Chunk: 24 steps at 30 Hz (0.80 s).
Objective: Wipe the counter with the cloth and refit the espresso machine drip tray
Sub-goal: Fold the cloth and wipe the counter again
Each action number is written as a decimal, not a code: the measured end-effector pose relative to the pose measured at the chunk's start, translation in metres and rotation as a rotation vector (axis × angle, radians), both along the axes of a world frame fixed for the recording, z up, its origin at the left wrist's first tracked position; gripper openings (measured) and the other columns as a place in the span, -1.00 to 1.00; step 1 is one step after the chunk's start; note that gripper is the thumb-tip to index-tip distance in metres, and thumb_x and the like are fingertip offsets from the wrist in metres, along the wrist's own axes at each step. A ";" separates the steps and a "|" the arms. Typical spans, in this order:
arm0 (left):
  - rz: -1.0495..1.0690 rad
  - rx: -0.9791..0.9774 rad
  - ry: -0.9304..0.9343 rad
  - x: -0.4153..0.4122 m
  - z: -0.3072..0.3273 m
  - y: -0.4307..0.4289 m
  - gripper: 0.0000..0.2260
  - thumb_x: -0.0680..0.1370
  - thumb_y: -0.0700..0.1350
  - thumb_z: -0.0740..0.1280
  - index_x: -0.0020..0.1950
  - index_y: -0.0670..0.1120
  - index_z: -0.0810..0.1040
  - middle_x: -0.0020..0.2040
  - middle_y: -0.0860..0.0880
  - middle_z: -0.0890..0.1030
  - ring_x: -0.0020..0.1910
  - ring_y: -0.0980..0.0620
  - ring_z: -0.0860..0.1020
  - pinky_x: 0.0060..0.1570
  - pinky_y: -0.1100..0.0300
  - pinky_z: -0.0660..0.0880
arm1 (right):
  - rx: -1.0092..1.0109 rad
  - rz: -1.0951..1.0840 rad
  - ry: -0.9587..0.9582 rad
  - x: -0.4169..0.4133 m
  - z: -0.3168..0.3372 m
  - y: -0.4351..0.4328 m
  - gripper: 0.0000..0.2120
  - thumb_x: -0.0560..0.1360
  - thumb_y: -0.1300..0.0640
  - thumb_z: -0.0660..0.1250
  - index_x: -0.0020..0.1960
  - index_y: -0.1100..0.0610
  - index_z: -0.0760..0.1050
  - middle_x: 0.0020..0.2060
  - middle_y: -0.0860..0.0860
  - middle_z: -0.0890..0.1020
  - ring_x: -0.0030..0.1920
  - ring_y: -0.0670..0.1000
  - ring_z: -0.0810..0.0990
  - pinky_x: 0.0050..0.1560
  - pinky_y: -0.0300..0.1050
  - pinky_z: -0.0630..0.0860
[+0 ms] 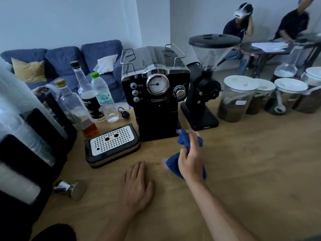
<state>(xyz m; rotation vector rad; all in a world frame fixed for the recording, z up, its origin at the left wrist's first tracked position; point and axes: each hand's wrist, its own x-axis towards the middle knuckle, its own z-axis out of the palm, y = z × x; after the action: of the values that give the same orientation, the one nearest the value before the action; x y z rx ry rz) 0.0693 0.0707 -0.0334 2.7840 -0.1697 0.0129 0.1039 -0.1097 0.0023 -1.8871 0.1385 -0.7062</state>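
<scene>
Head view, looking down on a pale wooden counter (243, 162): a blue cloth (186, 154) is bunched in the person's right hand (190, 159), fingers closed tight around it, one end of the fabric poking up above the knuckles and the rest hanging below the palm. The bundle sits in front of the espresso machine's right corner; whether its lowest fold touches the wood I cannot tell, as the cloth is slightly blurred. The left hand (138, 185) lies flat on the counter, palm down, fingers together and holding nothing, just beside the cloth hand. The wiping step looks to be the one in hand, and the refit has not begun: the drip tray (112, 145), a dark box topped by a white perforated grille, rests on the counter to the left of the black espresso machine (156, 94), turned at an angle and apart from the machine's base. The next move likely calls for pressing the cloth flat and sweeping the open wood, then squaring the tray to the slot under the machine before sliding it in. A steel tamper (71, 188) lies on its side near the left edge, bottles (83, 94) stand behind the tray, and a grinder (203, 94) stands to the machine's right.
</scene>
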 end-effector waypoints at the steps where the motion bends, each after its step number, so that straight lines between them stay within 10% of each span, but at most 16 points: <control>1: -0.002 0.013 -0.006 0.002 0.001 0.000 -0.17 0.34 0.29 -0.18 0.55 -0.04 0.07 0.56 0.02 0.14 0.51 0.03 0.10 0.46 0.11 0.01 | -0.066 0.087 0.034 0.007 -0.004 0.001 -0.57 0.50 0.17 0.07 0.36 0.10 0.31 0.24 0.03 0.47 0.20 0.07 0.50 0.15 -0.06 0.48; 7: -0.021 0.018 -0.020 0.010 0.001 0.008 -0.21 0.37 0.32 -0.02 0.54 -0.01 0.15 0.54 0.06 0.19 0.49 0.04 0.18 0.44 0.05 0.12 | -0.731 0.561 0.516 0.034 -0.029 -0.004 -0.41 0.58 -0.11 0.03 0.54 -0.03 -0.10 0.54 -0.06 -0.06 0.51 0.04 -0.24 0.47 0.12 -0.26; 24: -0.014 0.099 -0.010 0.005 0.001 0.005 -0.18 0.35 0.37 -0.05 0.56 0.04 0.00 0.56 0.10 0.06 0.52 0.10 0.00 0.48 0.04 -0.11 | -0.997 0.485 0.549 0.011 -0.031 -0.033 -0.48 0.62 -0.09 -0.13 0.52 -0.10 -0.22 0.54 -0.04 -0.17 0.49 0.12 -0.33 0.43 0.27 -0.26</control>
<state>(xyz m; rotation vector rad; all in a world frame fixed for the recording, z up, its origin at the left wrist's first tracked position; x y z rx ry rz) 0.0741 0.0761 -0.0328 2.8822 -0.1978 0.0156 0.1152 -0.1429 -0.0283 -2.8776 -0.3922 0.1651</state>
